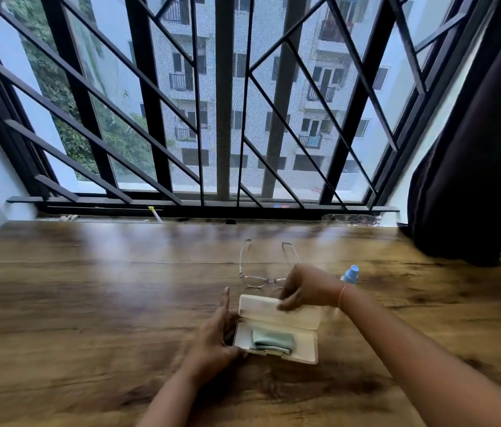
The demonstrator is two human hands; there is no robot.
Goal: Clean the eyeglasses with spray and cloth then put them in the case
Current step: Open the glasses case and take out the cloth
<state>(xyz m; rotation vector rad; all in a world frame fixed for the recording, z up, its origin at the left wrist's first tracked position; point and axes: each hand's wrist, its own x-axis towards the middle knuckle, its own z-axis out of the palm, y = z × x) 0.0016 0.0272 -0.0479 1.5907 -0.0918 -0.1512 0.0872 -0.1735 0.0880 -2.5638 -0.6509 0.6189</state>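
Here, the case (304, 349) lies open on our desk (89, 288).
Our left grip (215, 331) cups its left end; a green cloth (272, 340) lies inside; the eyeglasses (255, 280) sit unfolded just behind; our right grip (301, 288) pinches the lid (274, 312); the spray bottle (351, 274) stands beyond that wrist.

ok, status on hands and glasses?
Left hand holds case end, right hand grips open lid. Cloth inside; glasses on table beyond, spray bottle by right wrist. Nothing blocking.
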